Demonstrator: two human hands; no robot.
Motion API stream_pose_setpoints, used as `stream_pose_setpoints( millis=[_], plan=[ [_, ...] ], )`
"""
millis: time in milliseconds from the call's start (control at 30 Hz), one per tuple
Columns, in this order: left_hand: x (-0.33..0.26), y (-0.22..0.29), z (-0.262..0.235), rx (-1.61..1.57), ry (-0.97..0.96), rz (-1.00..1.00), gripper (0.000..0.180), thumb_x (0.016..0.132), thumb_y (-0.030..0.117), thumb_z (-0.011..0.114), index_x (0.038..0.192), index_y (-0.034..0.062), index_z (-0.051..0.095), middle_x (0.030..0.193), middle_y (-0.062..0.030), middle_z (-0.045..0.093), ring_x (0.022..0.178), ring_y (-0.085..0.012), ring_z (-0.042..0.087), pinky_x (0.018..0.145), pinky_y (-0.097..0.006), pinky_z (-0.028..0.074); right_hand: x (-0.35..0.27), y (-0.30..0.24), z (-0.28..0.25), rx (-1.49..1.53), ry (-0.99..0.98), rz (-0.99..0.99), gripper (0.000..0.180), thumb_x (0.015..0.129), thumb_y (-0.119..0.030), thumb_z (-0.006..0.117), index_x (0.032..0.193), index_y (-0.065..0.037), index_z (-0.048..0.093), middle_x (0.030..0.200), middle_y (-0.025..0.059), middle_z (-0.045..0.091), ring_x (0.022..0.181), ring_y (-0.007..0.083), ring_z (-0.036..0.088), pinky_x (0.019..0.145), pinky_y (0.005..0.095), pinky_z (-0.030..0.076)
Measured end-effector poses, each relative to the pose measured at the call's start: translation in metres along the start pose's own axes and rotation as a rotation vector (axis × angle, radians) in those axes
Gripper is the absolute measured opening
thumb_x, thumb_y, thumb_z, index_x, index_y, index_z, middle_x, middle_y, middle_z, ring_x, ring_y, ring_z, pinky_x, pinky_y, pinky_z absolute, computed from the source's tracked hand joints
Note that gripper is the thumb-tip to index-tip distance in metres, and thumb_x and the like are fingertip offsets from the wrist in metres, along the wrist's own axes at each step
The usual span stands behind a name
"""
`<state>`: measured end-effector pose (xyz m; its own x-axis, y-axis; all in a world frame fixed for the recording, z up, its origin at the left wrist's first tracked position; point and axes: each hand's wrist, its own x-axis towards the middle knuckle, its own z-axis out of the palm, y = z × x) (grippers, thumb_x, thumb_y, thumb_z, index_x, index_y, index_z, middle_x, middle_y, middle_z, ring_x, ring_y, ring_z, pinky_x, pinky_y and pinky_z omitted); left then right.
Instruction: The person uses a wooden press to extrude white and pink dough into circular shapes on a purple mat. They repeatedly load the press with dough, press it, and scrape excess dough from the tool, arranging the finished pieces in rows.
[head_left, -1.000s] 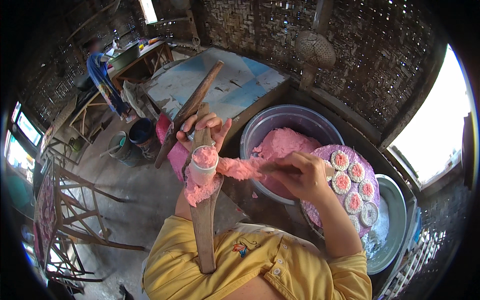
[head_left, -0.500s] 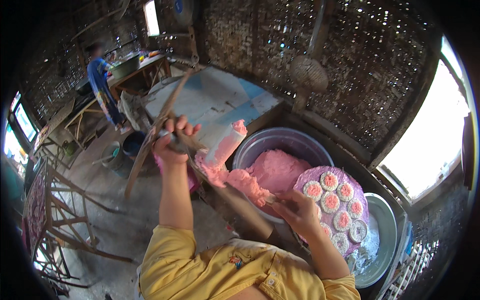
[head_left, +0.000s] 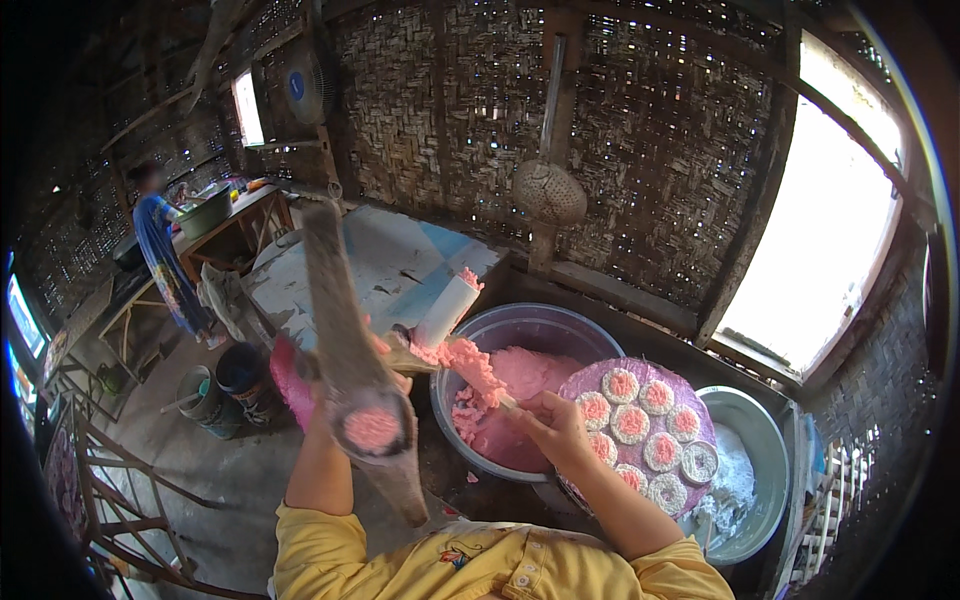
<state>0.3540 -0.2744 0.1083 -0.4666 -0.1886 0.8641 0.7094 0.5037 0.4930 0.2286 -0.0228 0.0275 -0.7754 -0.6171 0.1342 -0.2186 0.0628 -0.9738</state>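
My left hand [head_left: 380,346], partly hidden, is wrapped round a long wooden hand press [head_left: 335,290], held upright. A round hole in its lower part is filled with pink dough [head_left: 371,429]. A white cylinder [head_left: 447,312] with pink paste at its tip sticks out from the press toward the right. My right hand [head_left: 553,428] grips a thin spatula [head_left: 511,404], its blade mostly hidden under pink dough [head_left: 474,368] beside the cylinder. Below them is a grey-purple tub [head_left: 592,326] of the same pink dough [head_left: 532,374].
Right of the tub, a round purple tray [head_left: 575,388] carries several white rings with pink centres. Beyond it stands a green basin [head_left: 776,470] with whitish stuff. A low table [head_left: 300,280] lies ahead. Far left, a person [head_left: 160,240] stands at a bench; buckets [head_left: 205,405] stand on the floor.
The press has swung from slanted to upright, bringing its pink-filled hole into view. My right hand has moved slightly left with the spatula. The whole view has shifted.
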Motion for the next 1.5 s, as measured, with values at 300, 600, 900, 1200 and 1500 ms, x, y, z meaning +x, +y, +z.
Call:
stream_pose_setpoints(
  millis=[300,600,900,1200,1500],
  plan=[
    [-0.018,-0.012,0.009,0.387,-0.194,0.182,0.047,0.062,0.042,0.075,0.090,0.0077,0.061,0.086,-0.0042,0.066,0.086,-0.0220,0.065,0.093,-0.043,0.041,-0.001,-0.010,0.008,-0.126,0.028,-0.007,0.031,0.080,-0.028,0.069,0.094,0.000,0.065,0.079,0.0116,0.068,0.072,0.0156,0.064,0.065,0.0287,0.048],
    [-0.017,0.012,-0.067,-0.999,0.185,-0.271,0.037,0.083,0.022,0.059,0.117,0.0094,0.050,0.103,-0.0051,0.055,0.088,-0.0194,0.054,0.085,-0.048,0.044,0.016,0.026,0.002,0.246,-0.009,0.376,0.029,0.083,-0.020,0.065,0.104,0.001,0.061,0.078,0.0020,0.060,0.067,0.0093,0.054,0.058,0.0238,0.044],
    [-0.005,0.029,-0.077,-0.565,0.327,0.265,0.025,0.066,0.011,0.063,0.087,0.0212,0.057,0.093,-0.0046,0.041,0.088,-0.0208,0.050,0.109,-0.055,0.020,0.009,-0.007,0.013,0.539,-0.390,0.278,0.080,0.085,-0.060,0.049,0.133,0.003,0.040,0.115,0.0136,0.058,0.101,0.0188,0.056,0.089,0.0323,0.043],
    [0.008,0.006,0.042,-1.232,-0.324,0.068,0.039,0.066,0.012,0.075,0.100,0.0150,0.057,0.104,-0.0028,0.043,0.097,-0.0246,0.050,0.110,-0.056,0.017,-0.046,-0.072,0.071,1.836,-1.544,0.039,0.089,0.076,-0.065,0.045,0.138,-0.005,0.024,0.121,0.0233,0.047,0.096,0.0350,0.056,0.065,0.0380,0.053],
    [-0.010,0.006,0.076,-0.174,-0.742,-0.158,0.055,0.066,0.025,0.078,0.116,0.0125,0.059,0.118,-0.0054,0.059,0.108,-0.0202,0.057,0.104,-0.037,0.031,-0.085,-0.089,-0.062,0.829,-0.144,-0.047,0.102,0.072,-0.009,0.069,0.147,-0.023,0.001,0.121,0.0214,0.044,0.067,0.0196,0.060,0.042,0.0205,0.045]
  ],
)
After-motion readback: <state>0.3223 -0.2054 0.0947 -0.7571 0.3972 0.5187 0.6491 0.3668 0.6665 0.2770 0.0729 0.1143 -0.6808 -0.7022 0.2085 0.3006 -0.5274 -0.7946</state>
